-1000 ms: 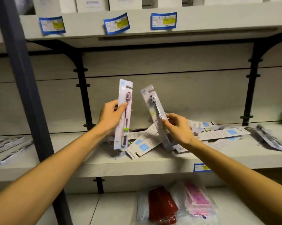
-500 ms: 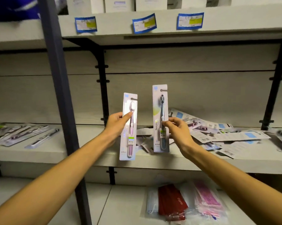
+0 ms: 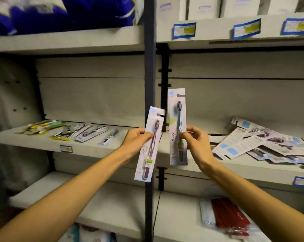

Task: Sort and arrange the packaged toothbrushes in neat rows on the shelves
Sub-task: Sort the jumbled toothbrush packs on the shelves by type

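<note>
My left hand grips a packaged purple toothbrush, held upright and leaning slightly right. My right hand pinches a packaged blue toothbrush upright beside it. Both packs hang in front of the dark shelf post. A loose heap of packaged toothbrushes lies on the right shelf. On the left shelf several packaged toothbrushes lie side by side, with a yellow and green group at the far left.
Blue price labels hang on the upper shelf edge, with white boxes above. Blue bags fill the top left shelf. Bagged red and pale items lie on the lower right shelf.
The view has swung left, bringing the left shelf bay into sight. Both hands moved left with their packs, and the blue pack went from tilted to upright.
</note>
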Tool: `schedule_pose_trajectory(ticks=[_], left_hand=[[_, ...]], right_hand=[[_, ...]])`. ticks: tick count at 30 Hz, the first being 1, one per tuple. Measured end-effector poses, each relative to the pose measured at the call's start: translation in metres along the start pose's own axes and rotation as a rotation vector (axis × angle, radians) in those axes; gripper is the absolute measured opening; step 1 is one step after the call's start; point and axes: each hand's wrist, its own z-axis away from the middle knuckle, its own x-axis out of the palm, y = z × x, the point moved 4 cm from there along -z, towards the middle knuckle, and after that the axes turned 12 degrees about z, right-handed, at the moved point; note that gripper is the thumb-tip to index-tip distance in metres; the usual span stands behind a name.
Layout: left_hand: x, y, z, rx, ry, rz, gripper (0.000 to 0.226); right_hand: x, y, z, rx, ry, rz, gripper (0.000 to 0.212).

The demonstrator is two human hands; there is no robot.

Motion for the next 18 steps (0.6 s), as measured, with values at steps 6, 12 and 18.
schedule_pose_trajectory(ticks=[6, 12, 18], left_hand=[[-0.100, -0.030, 0.021, -0.030, 0.079, -0.035, 0.020], [-0.175, -0.062, 0.012, -0.140, 0.241, -0.048, 0.015], [-0.228, -0.075, -0.034, -0.219, 0.348, -0.018, 0.010]], right_hand=[[0.091, -0.020, 0.023, -0.105, -0.050, -0.010, 0.009], [0.179, -0.019, 0.017, 0.001, -0.162, -0.021, 0.015], [0.246, -0.008, -0.041, 0.261, -0.186, -0.019, 0.027]])
